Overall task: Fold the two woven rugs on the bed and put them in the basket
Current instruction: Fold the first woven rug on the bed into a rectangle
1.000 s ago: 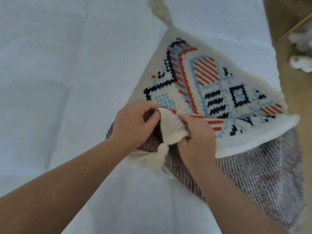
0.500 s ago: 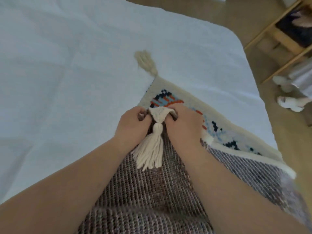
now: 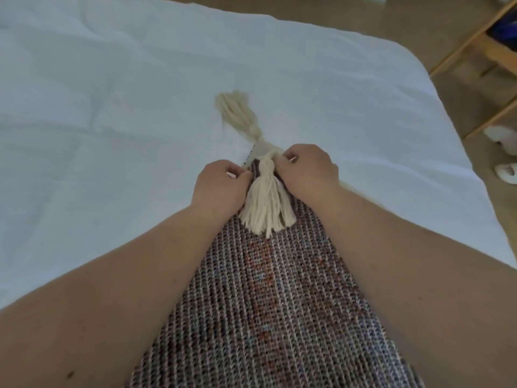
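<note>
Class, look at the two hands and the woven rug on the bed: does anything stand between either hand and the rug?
Nothing visible does. The left hand and right hand already grip the woven rug at its folded-over corner, either side of the near tassel. The basket is not in view.

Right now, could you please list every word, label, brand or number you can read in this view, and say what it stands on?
None: no readable text shows anywhere.
The woven rug carries only its weave, with no tag in view.
The white bed sheet is plain.
The wooden shelf at the upper right is blurred, and no lettering can be made out on it.
</note>
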`<move>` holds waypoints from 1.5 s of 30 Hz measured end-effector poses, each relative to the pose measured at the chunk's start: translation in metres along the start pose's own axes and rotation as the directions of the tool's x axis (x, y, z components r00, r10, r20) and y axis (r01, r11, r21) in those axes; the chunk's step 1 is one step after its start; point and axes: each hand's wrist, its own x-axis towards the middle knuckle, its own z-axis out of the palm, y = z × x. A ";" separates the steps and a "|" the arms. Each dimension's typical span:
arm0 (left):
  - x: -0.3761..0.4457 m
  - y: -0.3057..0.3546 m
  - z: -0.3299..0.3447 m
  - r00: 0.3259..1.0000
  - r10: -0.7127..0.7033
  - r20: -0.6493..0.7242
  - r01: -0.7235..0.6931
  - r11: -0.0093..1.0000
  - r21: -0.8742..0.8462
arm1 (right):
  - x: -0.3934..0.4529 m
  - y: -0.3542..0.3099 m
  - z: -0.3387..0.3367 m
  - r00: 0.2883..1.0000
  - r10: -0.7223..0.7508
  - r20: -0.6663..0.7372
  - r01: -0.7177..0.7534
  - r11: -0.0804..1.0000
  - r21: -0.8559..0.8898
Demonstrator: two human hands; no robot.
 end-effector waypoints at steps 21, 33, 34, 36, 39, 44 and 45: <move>-0.011 0.001 -0.004 0.960 0.241 0.143 -0.268 0.938 0.220 | 0.045 -0.012 0.012 0.997 0.034 -0.074 -0.032 0.999 0.031; 0.027 0.021 0.006 0.904 0.211 0.372 -0.298 0.935 0.193 | 0.018 0.007 0.011 0.999 0.044 -0.022 -0.037 0.966 0.255; 0.029 0.026 0.006 0.907 0.197 0.372 -0.248 0.964 0.095 | 0.016 0.009 0.010 0.999 0.021 -0.028 -0.014 0.972 0.235; 0.029 0.034 0.003 0.917 0.166 0.362 -0.172 0.985 -0.014 | 0.018 0.011 0.008 0.993 -0.013 -0.121 0.036 0.980 0.193; 0.024 0.037 -0.005 0.924 0.146 0.354 -0.138 0.989 -0.048 | 0.019 0.013 0.007 0.976 -0.008 -0.217 0.035 0.992 0.121; 0.009 0.017 -0.009 0.940 0.077 0.333 -0.068 0.997 -0.039 | 0.011 0.015 0.019 0.971 -0.027 -0.238 0.047 0.996 0.077; 0.007 0.013 -0.008 0.941 0.084 0.327 -0.088 0.996 -0.004 | 0.009 0.015 0.021 0.968 -0.050 -0.247 0.060 0.998 0.036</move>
